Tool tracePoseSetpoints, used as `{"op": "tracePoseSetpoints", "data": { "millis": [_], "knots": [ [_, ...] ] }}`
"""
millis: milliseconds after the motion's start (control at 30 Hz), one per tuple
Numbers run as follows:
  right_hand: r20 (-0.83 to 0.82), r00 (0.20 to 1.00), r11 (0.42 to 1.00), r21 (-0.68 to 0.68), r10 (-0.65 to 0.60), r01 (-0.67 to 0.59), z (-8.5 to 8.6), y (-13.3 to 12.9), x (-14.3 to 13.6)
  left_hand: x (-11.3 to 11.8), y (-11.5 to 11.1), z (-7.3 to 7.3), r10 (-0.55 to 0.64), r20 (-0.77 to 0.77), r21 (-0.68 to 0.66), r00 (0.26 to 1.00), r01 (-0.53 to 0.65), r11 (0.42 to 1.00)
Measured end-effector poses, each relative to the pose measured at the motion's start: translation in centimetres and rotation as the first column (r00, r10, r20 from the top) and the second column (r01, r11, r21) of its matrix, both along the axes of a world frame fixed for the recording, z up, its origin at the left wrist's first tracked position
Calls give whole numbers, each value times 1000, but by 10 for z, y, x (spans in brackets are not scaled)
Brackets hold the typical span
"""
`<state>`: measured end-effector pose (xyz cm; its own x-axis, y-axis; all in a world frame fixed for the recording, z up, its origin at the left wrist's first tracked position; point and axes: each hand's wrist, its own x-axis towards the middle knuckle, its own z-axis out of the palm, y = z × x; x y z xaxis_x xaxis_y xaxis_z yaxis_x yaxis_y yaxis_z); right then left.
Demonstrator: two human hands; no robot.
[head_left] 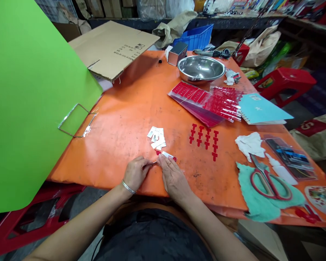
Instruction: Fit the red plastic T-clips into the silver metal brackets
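Note:
My left hand [137,173], with a bracelet at the wrist, is closed near the table's front edge, thumb and forefinger pinching a thin, small piece [153,163] whose kind I cannot make out. Its other end reaches the fingertips of my right hand [175,177]. That hand's fingers are bent together over the table, and what lies under them is hidden. Just beyond the right fingertips lie a white strip with a red end [168,156] and a small red bit [158,152]. A loose pile of small white cards [157,137] lies farther back.
Red T-shaped pieces [207,137] lie in rows to the right. Behind them are plastic-wrapped red sheets [190,95], a steel bowl [201,69] and a light-blue notebook [260,108]. Scissors [270,183] rest on a green cloth [260,210]. A green board [38,108] stands left.

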<state>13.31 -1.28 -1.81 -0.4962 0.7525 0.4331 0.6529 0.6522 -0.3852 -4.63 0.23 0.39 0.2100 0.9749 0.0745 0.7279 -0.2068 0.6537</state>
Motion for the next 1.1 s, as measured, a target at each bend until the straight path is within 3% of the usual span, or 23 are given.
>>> {"op": "tracePoseSetpoints", "data": {
  "millis": [200,267,333,400,467,567,667,733,800,933,1100],
  "knots": [
    [16,1000,1000,-4,4,-4,-5,-3,0,2,-3,1,0,-61,27,998,2,1000],
    [-63,998,999,-52,-6,3,0,-3,-1,1,-1,3,3,-32,-13,999,-4,1000],
    [-245,967,987,-158,-76,38,9,-3,-1,1,1,6,33,42,-86,999,-29,996],
    [-463,855,941,-330,-234,79,22,-3,3,3,4,10,89,158,-175,983,-61,983],
    [-600,678,857,-507,-425,88,37,-2,10,9,6,14,149,327,-278,933,-55,959],
    [-640,471,748,-660,-607,68,55,1,25,25,8,20,252,599,-452,760,61,890],
    [-624,377,687,-725,-684,47,61,4,36,45,7,26,396,721,-595,569,214,774],
    [-606,363,665,-745,-708,52,61,4,39,57,6,29,465,735,-644,493,292,707],
    [-597,370,661,-747,-712,67,61,3,39,66,5,31,494,744,-654,451,337,677],
    [-580,412,661,-747,-703,75,60,0,35,78,3,32,498,765,-638,408,377,672],
    [-550,480,670,-734,-683,111,54,-5,35,83,3,36,472,775,-622,420,381,684]
  ]
}}
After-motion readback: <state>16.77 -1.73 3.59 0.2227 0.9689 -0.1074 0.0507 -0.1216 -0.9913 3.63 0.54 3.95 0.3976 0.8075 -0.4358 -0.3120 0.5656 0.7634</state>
